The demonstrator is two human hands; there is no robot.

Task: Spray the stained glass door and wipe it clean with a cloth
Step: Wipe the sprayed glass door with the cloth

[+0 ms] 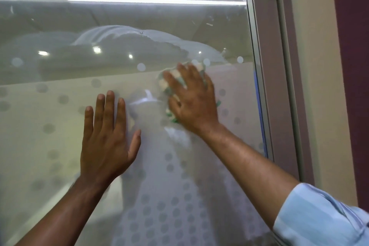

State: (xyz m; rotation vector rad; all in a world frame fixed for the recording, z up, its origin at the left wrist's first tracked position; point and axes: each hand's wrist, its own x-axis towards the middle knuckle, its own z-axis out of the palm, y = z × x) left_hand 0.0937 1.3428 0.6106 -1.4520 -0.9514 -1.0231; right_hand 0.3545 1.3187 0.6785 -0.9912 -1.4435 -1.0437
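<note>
Up against the glass door (123, 26), both hands flat on it.
Left hand (106, 142) is splayed open on the pane, holding nothing; right hand (194, 102) presses a green-and-cream cloth (169, 88) beside the metal frame (257, 66).

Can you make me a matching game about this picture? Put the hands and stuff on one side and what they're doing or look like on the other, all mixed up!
Things:
1. left hand
2. right hand
3. cloth
4. sleeve

Descriptions:
A. light blue, pushed up the right arm
B. flat on the glass door, fingers spread, holding nothing
C. green and cream, squashed against the glass
D. pressing the cloth near the door's right edge

Pairs: 1-B, 2-D, 3-C, 4-A
</note>
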